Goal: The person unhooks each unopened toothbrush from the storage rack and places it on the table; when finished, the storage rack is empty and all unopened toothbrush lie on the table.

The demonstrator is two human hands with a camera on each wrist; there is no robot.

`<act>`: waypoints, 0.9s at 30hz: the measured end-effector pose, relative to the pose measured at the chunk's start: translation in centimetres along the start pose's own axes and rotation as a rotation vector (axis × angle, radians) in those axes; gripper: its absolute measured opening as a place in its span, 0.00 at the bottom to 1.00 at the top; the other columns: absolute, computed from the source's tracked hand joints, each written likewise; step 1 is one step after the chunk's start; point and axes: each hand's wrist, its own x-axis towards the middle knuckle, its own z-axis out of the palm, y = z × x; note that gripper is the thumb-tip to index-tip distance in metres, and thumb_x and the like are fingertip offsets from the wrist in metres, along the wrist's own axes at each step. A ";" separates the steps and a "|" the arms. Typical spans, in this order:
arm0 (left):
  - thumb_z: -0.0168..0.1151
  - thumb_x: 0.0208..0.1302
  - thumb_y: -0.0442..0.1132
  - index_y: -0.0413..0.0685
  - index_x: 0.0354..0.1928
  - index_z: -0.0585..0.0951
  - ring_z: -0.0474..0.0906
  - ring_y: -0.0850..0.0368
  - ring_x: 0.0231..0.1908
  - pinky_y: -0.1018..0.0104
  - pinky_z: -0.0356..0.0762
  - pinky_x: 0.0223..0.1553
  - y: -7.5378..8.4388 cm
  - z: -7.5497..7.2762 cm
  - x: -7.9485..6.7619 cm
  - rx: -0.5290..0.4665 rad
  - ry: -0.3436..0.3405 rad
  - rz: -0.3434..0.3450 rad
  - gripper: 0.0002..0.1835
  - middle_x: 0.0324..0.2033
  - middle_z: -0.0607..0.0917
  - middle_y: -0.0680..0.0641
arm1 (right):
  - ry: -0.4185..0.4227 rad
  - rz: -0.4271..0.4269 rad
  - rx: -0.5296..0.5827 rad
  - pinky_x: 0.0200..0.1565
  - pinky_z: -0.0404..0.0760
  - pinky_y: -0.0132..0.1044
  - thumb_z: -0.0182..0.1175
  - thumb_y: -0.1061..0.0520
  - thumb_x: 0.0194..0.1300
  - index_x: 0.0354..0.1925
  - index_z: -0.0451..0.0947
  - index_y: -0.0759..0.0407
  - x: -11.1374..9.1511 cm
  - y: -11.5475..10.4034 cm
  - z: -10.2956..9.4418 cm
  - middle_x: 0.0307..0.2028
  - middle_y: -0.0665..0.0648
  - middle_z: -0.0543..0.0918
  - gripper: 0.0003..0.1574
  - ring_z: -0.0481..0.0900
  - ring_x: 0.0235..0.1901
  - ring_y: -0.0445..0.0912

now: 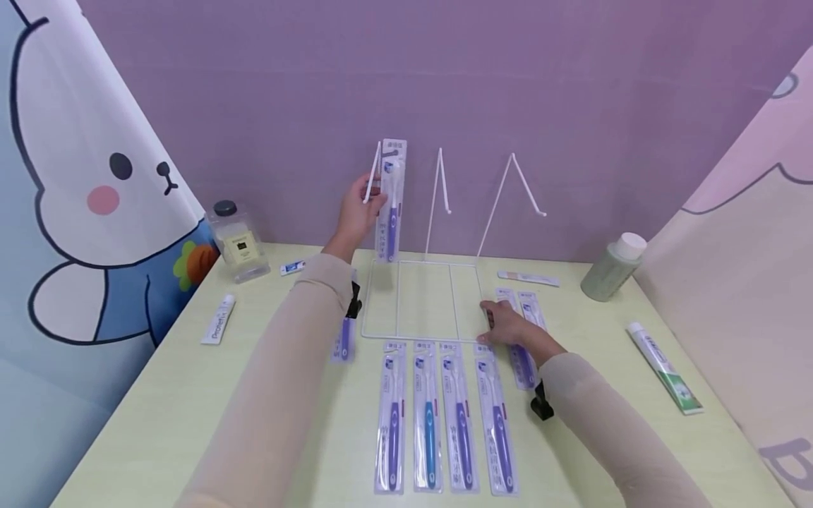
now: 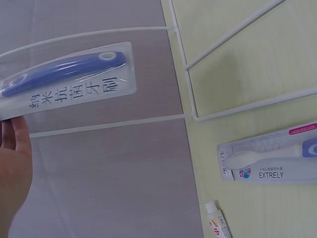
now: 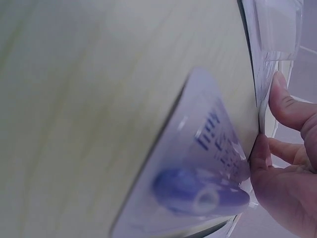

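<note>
My left hand (image 1: 360, 212) holds a packaged toothbrush (image 1: 392, 204) upright by its edge, beside the left prong of a white wire display rack (image 1: 427, 340). In the left wrist view the toothbrush's purple handle (image 2: 74, 69) shows through the clear pack, between two upright wires. My right hand (image 1: 508, 326) grips the rack at its front right corner, thumb and fingers about the wire; in the right wrist view the thumb (image 3: 290, 106) and fingers close on a thin white edge. Another packaged toothbrush (image 3: 193, 183) lies beside that hand.
Packaged toothbrushes lie in a row before the rack, one teal (image 1: 430, 437), the others purple (image 1: 394, 437). More packs (image 1: 532, 307) lie right and left. Around them are toothpaste tubes (image 1: 663, 367) (image 1: 219, 319), a clear bottle (image 1: 238, 243) and a green bottle (image 1: 612, 268).
</note>
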 end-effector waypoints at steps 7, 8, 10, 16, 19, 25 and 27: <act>0.54 0.62 0.30 0.44 0.56 0.69 0.74 0.49 0.41 0.62 0.76 0.39 0.0 -0.7 -1.9 -0.018 -0.110 -0.024 0.20 0.42 0.76 0.40 | -0.003 -0.019 -0.009 0.52 0.66 0.52 0.69 0.51 0.47 0.68 0.50 0.58 0.2 -0.3 0.0 0.57 0.70 0.57 0.56 0.66 0.50 0.60; 0.54 0.61 0.29 0.44 0.56 0.69 0.74 0.49 0.41 0.62 0.76 0.39 -0.2 -0.9 -2.3 -0.015 -0.125 -0.029 0.20 0.42 0.76 0.39 | -0.007 -0.015 -0.008 0.52 0.66 0.51 0.69 0.51 0.47 0.68 0.50 0.58 0.1 -0.4 0.0 0.58 0.70 0.57 0.56 0.66 0.50 0.60; 0.55 0.61 0.29 0.44 0.56 0.69 0.74 0.48 0.41 0.61 0.77 0.39 -0.8 -1.3 -3.2 0.004 -0.153 -0.039 0.20 0.42 0.77 0.38 | -0.011 -0.009 -0.006 0.52 0.67 0.51 0.69 0.51 0.47 0.68 0.50 0.57 0.0 -0.5 0.0 0.57 0.70 0.57 0.57 0.66 0.50 0.61; 0.53 0.62 0.31 0.48 0.59 0.68 0.73 0.48 0.42 0.59 0.76 0.39 -2.3 -4.1 -5.6 0.098 -0.158 -0.164 0.22 0.45 0.76 0.40 | -0.015 0.006 0.000 0.51 0.67 0.53 0.69 0.51 0.47 0.68 0.50 0.57 -0.3 -0.7 0.1 0.58 0.70 0.56 0.57 0.66 0.50 0.62; 0.53 0.63 0.32 0.47 0.59 0.68 0.74 0.47 0.41 0.59 0.76 0.39 -3.1 -6.2 -6.3 0.122 -0.116 -0.231 0.22 0.46 0.75 0.39 | -0.013 0.011 -0.003 0.52 0.66 0.53 0.69 0.51 0.48 0.68 0.50 0.56 -0.2 -0.7 0.1 0.58 0.70 0.56 0.56 0.65 0.51 0.62; 0.51 0.64 0.31 0.44 0.61 0.66 0.75 0.44 0.40 0.60 0.77 0.38 -6.0 -10.4 -7.6 0.133 -0.091 -0.358 0.23 0.47 0.74 0.36 | -0.016 0.021 -0.009 0.51 0.67 0.53 0.69 0.50 0.48 0.68 0.49 0.55 0.0 -0.6 0.0 0.59 0.69 0.55 0.57 0.65 0.51 0.62; 0.50 0.64 0.31 0.42 0.62 0.64 0.75 0.45 0.40 0.60 0.77 0.38 -7.4 -11.3 -8.2 0.110 -0.099 -0.420 0.23 0.47 0.73 0.35 | -0.017 0.019 -0.011 0.51 0.67 0.53 0.69 0.49 0.48 0.68 0.49 0.55 0.0 -0.6 0.0 0.59 0.70 0.55 0.57 0.65 0.51 0.62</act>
